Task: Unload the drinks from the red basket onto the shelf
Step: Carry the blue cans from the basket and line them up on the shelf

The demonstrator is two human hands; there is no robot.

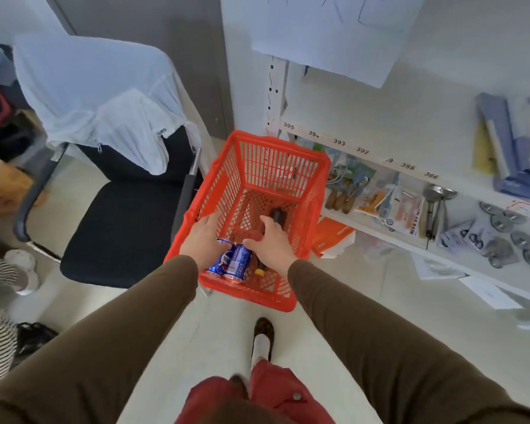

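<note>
A: Where are the drinks?
B: Two blue cans lie at the red basket's six o'clock wall, a dark bottle toward twelve. The shelf is at three o'clock
A: And each grip?
B: Left hand rests loosely spread on a can, right hand hovers wide, holding nothing
A: Risk?
B: I'd guess a can rolls off a shallow grip

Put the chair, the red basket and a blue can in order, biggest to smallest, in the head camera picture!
1. Chair, the biggest.
2. Red basket, next.
3. Blue can, much the smallest. The two blue cans look the same size.
</note>
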